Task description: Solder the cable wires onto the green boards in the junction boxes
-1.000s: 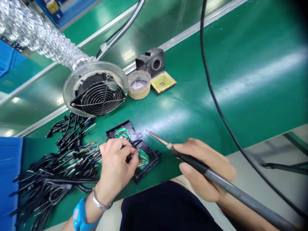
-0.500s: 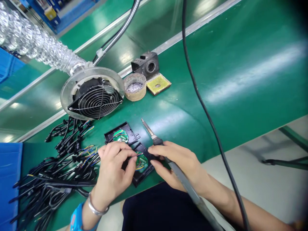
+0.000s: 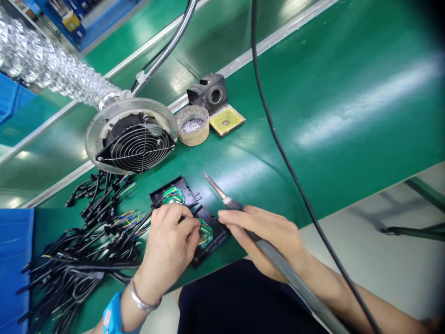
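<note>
My right hand (image 3: 267, 236) is wrapped round the grey handle of a soldering iron (image 3: 217, 189), whose bare metal tip points up and left over the bench. My left hand (image 3: 172, 236) is closed in a pinch at the near black plastic case (image 3: 208, 215), apparently on a thin wire; its fingers cover most of what they hold. Inside that case sits a green circuit board (image 3: 206, 234) with coloured wires, partly hidden by my fingers. Just beyond it lies a second black case (image 3: 158, 197) with another green board (image 3: 174, 195). The iron's tip touches neither board.
Black cables (image 3: 76, 260) with bare coloured ends are heaped on the left, beside a blue bin (image 3: 15, 269). A fume extractor fan (image 3: 144, 150) hangs above them. Behind stand a round solder-scrap tub (image 3: 194, 137), an iron holder (image 3: 208, 93) and a yellow sponge (image 3: 227, 121). A black cord (image 3: 288, 162) crosses the view.
My right hand has drawn back slightly to the right, away from the near case, with the soldering iron. My left fingers have curled, and the wire seen at their tips is now mostly hidden.
</note>
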